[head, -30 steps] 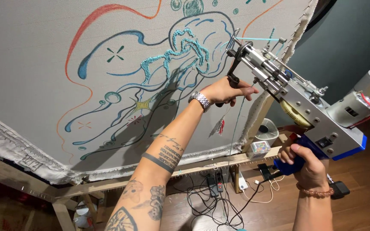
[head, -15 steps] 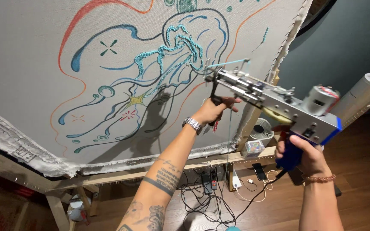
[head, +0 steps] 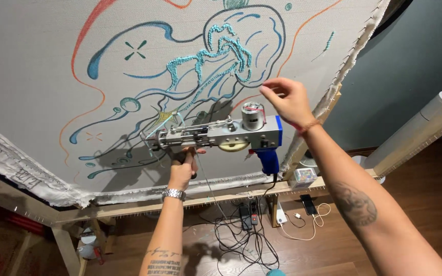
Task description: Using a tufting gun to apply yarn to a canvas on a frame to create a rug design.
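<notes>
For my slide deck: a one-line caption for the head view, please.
Left hand grips a tufting gun by its front handle beside a jellyfish-patterned cloth; right hand is raised, off the gun.

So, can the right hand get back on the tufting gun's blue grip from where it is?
Probably yes. The right hand hovers open just above the tufting gun, the blue grip hangs bare below, and the left hand holds only the front handle.

Tufting gun [head: 221, 137] blocks canvas [head: 42, 66]; right side open.
</notes>
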